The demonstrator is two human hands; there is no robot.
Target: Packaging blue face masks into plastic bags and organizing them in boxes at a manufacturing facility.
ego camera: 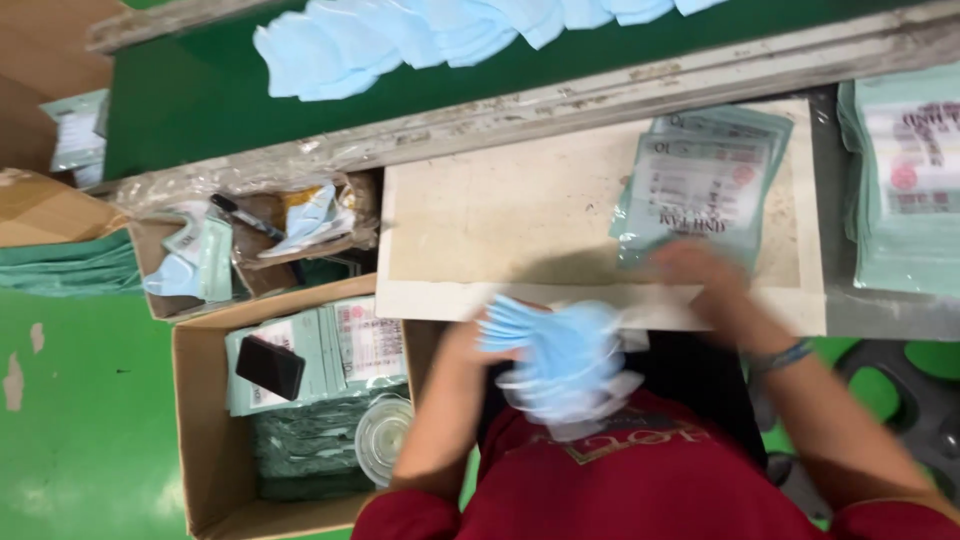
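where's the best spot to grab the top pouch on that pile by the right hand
Probably the near edge of the top pouch, coming from the body side. The flat pouches are fanned so that edge overhangs the board, right by the right hand.

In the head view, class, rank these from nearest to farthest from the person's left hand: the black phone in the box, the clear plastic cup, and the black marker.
From the left hand:
1. Clear plastic cup, below-left, in the box.
2. Black phone, left, on the packets.
3. Black marker, upper left, in the small tray.
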